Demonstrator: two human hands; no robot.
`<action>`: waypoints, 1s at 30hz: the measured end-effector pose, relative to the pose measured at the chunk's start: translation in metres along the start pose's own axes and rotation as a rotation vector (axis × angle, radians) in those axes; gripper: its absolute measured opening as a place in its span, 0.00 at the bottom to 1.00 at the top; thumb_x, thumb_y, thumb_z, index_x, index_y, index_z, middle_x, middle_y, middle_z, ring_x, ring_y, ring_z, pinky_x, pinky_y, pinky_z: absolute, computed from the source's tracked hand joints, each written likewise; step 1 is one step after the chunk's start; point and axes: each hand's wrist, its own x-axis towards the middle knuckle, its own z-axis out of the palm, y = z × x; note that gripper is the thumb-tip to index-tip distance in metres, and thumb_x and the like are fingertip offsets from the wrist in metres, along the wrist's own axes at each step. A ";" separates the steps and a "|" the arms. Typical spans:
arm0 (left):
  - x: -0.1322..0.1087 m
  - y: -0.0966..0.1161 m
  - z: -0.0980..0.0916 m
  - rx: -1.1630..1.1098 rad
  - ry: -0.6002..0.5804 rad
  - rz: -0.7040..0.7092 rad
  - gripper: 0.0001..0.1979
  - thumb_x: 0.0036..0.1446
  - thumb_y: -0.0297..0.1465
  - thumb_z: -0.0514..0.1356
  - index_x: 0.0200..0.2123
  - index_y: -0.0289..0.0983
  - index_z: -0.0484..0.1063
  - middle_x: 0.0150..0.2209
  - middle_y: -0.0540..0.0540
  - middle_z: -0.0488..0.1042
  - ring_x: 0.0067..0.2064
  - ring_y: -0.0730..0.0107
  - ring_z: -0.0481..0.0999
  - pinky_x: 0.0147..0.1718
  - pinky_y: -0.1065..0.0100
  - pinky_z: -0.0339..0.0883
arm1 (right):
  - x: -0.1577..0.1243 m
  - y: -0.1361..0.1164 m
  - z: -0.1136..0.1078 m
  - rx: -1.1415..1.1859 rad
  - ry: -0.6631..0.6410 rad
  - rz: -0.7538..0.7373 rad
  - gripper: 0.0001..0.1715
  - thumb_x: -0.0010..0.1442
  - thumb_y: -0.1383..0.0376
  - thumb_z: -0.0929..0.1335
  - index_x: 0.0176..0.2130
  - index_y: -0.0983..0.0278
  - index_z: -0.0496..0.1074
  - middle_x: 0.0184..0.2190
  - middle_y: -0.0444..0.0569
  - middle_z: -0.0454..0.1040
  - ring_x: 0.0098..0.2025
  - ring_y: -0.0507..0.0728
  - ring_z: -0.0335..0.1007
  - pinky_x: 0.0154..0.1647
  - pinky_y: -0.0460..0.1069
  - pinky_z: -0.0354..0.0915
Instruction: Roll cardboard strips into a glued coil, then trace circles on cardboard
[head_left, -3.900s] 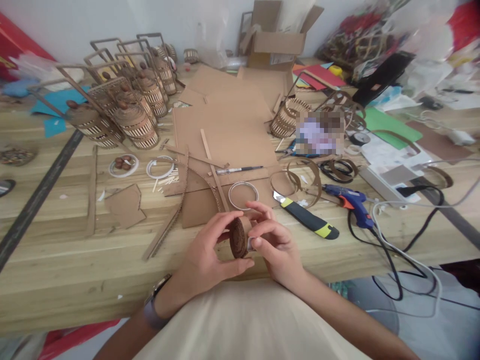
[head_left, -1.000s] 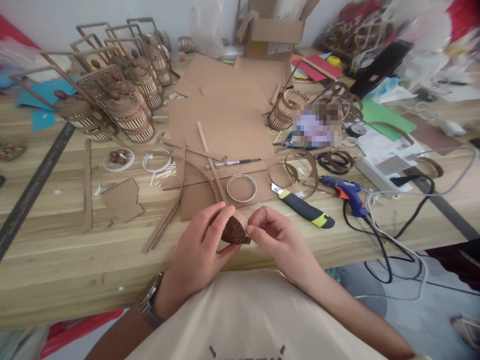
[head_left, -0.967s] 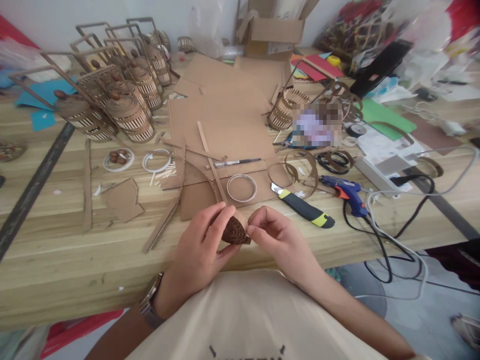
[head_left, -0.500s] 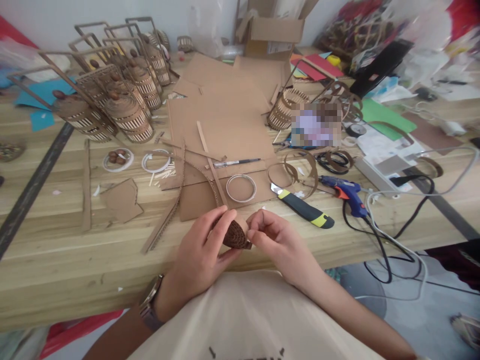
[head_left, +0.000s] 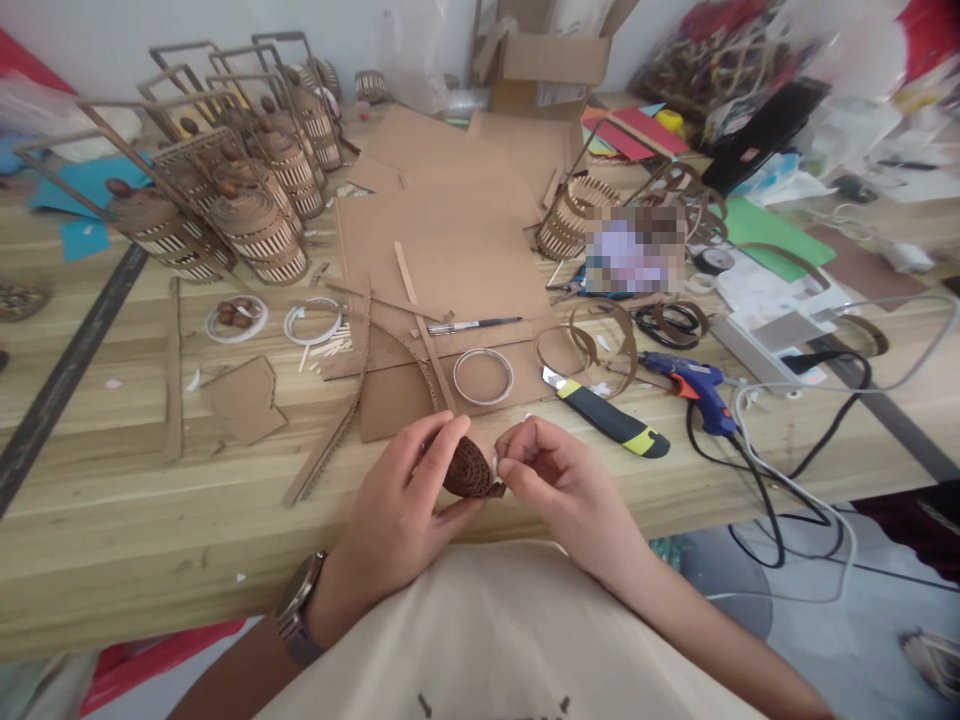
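My left hand (head_left: pixel 409 480) is wrapped round a dark brown coil of rolled corrugated cardboard (head_left: pixel 469 470), with its spiral face turned toward me. A short loose end of the strip juts out at the coil's lower right. Close by on the right, my right hand (head_left: pixel 551 470) is closed in a pinch. A small whitish bit (head_left: pixel 494 467) shows at its fingertips beside the coil; I cannot make out what it is. Just beyond my hands lie a narrow cardboard strip (head_left: pixel 420 325) and a white ring (head_left: pixel 484 375).
A utility knife (head_left: pixel 607 415) with its blade out and a blue glue gun (head_left: pixel 697 390) with cables lie to the right. Cardboard sheets (head_left: pixel 450 220) cover the middle. Several lantern-like baskets with handles (head_left: pixel 259 235) stand back left; a power strip (head_left: pixel 772 345) sits right.
The right fingertips have shifted very slightly at the coil's edge, and the whitish bit shows more plainly. The left hand keeps its hold on the coil.
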 end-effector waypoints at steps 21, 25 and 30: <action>-0.002 0.001 0.001 0.042 -0.001 0.061 0.25 0.63 0.30 0.61 0.62 0.34 0.61 0.52 0.32 0.72 0.53 0.54 0.77 0.51 0.61 0.75 | -0.005 0.000 -0.001 -0.142 0.043 0.010 0.05 0.54 0.64 0.67 0.27 0.60 0.66 0.26 0.43 0.71 0.30 0.54 0.67 0.32 0.49 0.63; -0.003 0.001 0.001 0.045 -0.022 0.048 0.25 0.64 0.30 0.60 0.63 0.35 0.59 0.52 0.32 0.72 0.53 0.54 0.77 0.50 0.60 0.75 | -0.006 0.000 -0.001 -0.178 0.058 -0.001 0.04 0.54 0.65 0.66 0.27 0.60 0.66 0.25 0.43 0.72 0.29 0.54 0.68 0.32 0.49 0.63; -0.003 0.002 0.003 0.047 -0.022 0.041 0.24 0.64 0.30 0.59 0.62 0.35 0.60 0.52 0.33 0.72 0.53 0.54 0.77 0.50 0.61 0.75 | -0.006 0.001 -0.001 -0.195 0.070 -0.009 0.04 0.53 0.64 0.66 0.27 0.60 0.66 0.25 0.43 0.72 0.29 0.54 0.68 0.33 0.49 0.64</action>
